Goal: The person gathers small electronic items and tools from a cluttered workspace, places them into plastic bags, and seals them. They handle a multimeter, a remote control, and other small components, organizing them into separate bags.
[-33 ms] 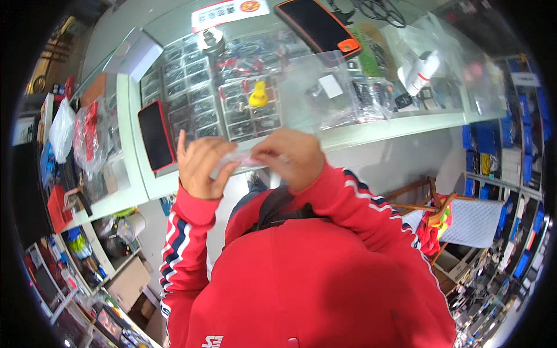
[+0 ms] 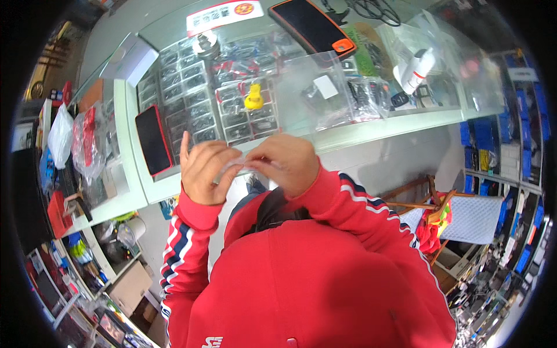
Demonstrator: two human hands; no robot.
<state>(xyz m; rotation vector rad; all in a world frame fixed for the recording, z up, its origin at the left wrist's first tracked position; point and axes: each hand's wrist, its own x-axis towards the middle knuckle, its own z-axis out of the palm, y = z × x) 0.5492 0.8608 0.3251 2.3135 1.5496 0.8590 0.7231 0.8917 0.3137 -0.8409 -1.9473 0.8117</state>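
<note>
My left hand (image 2: 204, 171) and my right hand (image 2: 287, 165) meet at the near edge of a glass counter. Both pinch a small, pale, see-through plastic bag (image 2: 233, 165) between thumb and fingers. One finger of the left hand sticks out, away from the bag. Whatever the bag may contain is hidden by my fingers. Close to the left hand, a phone with a red rim (image 2: 155, 140) lies on the counter. Beyond the hands sits a small yellow object (image 2: 253, 97), rounded and narrow at the top.
Small packed parts fill compartments under the glass counter (image 2: 377, 131). A big orange-and-black device (image 2: 313, 26), a flat plastic bag (image 2: 310, 75), a white-and-red bottle-like object (image 2: 419, 71) and a white box (image 2: 129, 58) rest on top. A wooden folding chair (image 2: 432, 203) stands at right.
My right hand has come nearer the left, so less of the plastic bag shows between them. The view has shifted slightly.
</note>
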